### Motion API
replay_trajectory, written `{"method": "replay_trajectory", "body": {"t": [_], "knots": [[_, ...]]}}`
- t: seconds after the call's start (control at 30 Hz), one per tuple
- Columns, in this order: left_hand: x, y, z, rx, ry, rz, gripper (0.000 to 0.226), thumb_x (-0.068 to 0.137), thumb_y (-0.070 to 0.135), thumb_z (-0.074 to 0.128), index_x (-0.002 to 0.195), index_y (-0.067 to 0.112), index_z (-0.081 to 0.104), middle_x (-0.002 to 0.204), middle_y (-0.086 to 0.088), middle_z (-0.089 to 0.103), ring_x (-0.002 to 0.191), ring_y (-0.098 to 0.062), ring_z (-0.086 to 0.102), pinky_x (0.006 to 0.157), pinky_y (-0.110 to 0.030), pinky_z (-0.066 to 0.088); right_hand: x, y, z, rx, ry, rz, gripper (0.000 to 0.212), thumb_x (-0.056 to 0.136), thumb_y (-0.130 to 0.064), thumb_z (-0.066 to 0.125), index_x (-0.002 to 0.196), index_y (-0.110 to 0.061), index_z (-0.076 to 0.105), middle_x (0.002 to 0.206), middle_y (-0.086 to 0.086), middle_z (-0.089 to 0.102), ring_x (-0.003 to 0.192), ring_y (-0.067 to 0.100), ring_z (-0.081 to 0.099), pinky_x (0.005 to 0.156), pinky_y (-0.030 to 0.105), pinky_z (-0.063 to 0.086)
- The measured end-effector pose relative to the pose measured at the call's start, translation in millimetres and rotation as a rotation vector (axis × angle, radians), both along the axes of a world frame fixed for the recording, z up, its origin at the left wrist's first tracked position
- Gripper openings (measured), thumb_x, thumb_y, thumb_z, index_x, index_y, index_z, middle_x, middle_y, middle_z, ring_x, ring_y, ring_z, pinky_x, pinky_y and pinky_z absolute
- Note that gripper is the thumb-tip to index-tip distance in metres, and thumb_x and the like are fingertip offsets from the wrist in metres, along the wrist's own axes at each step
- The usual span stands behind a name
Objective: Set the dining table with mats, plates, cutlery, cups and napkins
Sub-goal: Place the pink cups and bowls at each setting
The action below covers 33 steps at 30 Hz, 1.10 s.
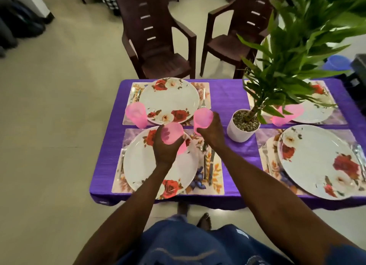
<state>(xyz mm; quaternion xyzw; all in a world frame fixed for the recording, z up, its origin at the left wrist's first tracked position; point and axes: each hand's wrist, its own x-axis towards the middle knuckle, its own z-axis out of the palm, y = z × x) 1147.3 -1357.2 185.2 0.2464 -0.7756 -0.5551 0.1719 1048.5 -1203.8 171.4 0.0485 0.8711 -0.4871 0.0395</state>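
Four floral mats with white rose-patterned plates and cutlery lie on the purple tablecloth [227,98]. My left hand [165,146] grips a pink cup [172,133] tilted above the near left plate [142,162]. My right hand [212,131] holds a second pink cup [202,119] upright between the near left plate and the far left plate [170,98]. A third pink cup [136,114] stands at the far left mat's left corner. One more pink cup [285,115] shows behind the plant's leaves, by the far right plate [316,110].
A potted plant in a white pot [240,131] stands at the table's middle, its leaves hanging over the far right setting. Two dark brown plastic chairs [158,39] stand beyond the table. The near right plate [318,162] sits on its mat with fork and knife.
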Motion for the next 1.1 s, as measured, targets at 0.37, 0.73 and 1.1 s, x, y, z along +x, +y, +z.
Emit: {"method": "replay_trajectory", "body": {"t": [0.37, 0.73, 1.1], "knots": [[-11, -12, -13, 0.022, -0.040, -0.052, 0.081, 0.067, 0.039, 0.088, 0.135, 0.020, 0.049, 0.130, 0.002, 0.057, 0.112, -0.012, 0.052, 0.088, -0.014, 0.043, -7, -4, -14, 0.018, -0.045, 0.072, 0.102, 0.058, -0.031, 0.091, 0.141, -0.023, 0.033, 0.131, 0.002, 0.052, 0.119, 0.024, 0.053, 0.087, 0.051, 0.055], [-12, -5, -17, 0.003, -0.017, -0.111, 0.077, 0.068, 0.041, 0.087, 0.133, 0.024, 0.049, 0.125, 0.005, 0.059, 0.108, -0.012, 0.055, 0.083, -0.012, 0.044, 9, 12, -15, 0.039, -0.055, 0.068, 0.125, 0.063, -0.035, 0.091, 0.154, -0.015, 0.007, 0.153, 0.016, 0.024, 0.138, 0.033, 0.034, 0.098, 0.040, 0.042], [11, 51, -4, -0.087, 0.174, -0.203, 0.076, 0.067, 0.043, 0.083, 0.130, 0.015, 0.052, 0.126, 0.005, 0.059, 0.112, -0.006, 0.054, 0.092, -0.007, 0.044, 35, 49, -13, 0.099, 0.101, -0.053, 0.033, 0.080, -0.009, 0.059, 0.111, -0.006, 0.050, 0.104, 0.011, 0.054, 0.082, 0.022, 0.050, 0.070, 0.032, 0.040]]}}
